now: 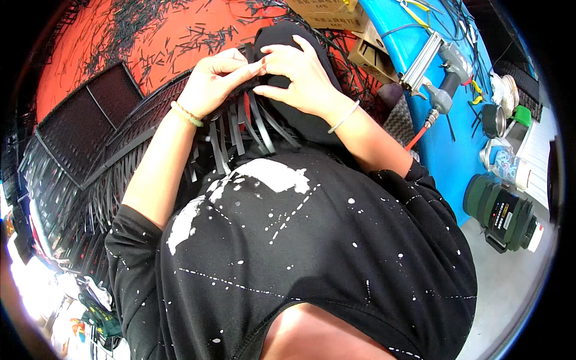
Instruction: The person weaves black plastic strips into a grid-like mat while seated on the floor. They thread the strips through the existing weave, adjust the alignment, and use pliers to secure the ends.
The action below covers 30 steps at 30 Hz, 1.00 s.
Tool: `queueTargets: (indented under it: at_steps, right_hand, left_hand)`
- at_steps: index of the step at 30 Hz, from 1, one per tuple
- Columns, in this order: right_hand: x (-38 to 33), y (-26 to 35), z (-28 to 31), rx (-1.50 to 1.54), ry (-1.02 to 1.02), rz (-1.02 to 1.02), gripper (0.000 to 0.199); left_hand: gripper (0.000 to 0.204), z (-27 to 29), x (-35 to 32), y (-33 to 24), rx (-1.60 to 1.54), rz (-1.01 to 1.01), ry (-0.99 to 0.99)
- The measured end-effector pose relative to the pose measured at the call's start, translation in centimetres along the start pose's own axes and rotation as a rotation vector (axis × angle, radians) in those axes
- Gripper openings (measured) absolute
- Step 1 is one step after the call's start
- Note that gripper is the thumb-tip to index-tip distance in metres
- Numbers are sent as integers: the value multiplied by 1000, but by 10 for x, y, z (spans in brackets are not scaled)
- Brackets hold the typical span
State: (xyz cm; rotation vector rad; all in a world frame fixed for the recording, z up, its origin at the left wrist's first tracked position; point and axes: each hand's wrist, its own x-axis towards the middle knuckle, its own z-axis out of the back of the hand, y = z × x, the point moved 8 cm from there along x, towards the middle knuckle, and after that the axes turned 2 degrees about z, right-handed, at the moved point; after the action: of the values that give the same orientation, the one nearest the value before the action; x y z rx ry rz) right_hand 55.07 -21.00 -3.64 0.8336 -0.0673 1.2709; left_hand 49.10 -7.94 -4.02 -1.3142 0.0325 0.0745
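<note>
My left hand (221, 79) is closed in a pinch on the edge of a black woven panel (75, 135), where flat strips (237, 129) hang loose; its fingertips hide exactly what is between them. My right hand (300, 77) meets the left thumb tip with its index finger. Its thumb and other fingers are spread apart, and I see nothing held in it. The panel, fringed with many dark strips, reaches from under my hands toward the left. Below the right hand is my black-clad leg (294, 120).
Cut black strips litter the red floor covering (180, 36). At right, a blue-covered table (420, 126) bears a nail gun (447, 78) with an orange hose, yellow-handled pliers (417, 9) and a metal cup (494, 121). Cardboard boxes (330, 13) stand beside it; a dark green flask (501, 213) lies nearer.
</note>
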Motion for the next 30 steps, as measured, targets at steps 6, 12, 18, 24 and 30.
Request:
queueTargets:
  at_steps: [6,12,18,24,30]
  right_hand:
    - [1,3,-6,-61,44,94,30]
    - [0,5,-5,-39,14,148,31]
    - [-2,9,-5,-52,20,112,28]
    - [-5,16,4,-42,-35,33,24]
    - [-6,37,10,-14,-25,116,18]
  left_hand:
    - [15,3,-2,5,-79,58,-9]
    - [18,3,0,11,-161,103,-19]
    - [22,3,2,22,-230,235,15]
    - [29,5,3,40,-395,432,-64]
    - [25,-1,-7,42,-343,521,-15]
